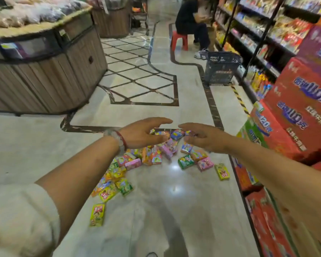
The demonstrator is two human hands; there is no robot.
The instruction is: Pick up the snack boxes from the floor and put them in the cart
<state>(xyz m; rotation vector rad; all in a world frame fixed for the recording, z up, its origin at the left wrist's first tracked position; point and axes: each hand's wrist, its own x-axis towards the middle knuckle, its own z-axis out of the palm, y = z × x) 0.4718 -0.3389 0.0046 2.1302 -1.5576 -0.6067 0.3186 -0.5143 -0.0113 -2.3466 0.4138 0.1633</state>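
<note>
Snack boxes (137,164) scattered on floor beneath left hand (145,134) and right hand (204,138); both hands loose-fingered, empty.

Two empty hands, left (143,133) and right (205,139), reach over snack boxes (148,158) scattered on the floor (174,201). A dark basket (220,69) stands near the shelves (258,34).

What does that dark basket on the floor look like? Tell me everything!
The basket is dark blue-grey, seemingly plastic, with slotted, grid-like walls and a thicker rim. It stands upright on the pale tiled floor, close beside the snack shelves, well beyond the scattered boxes. Something orange shows through its wall, too blurred to name. No hand touches it.
</note>
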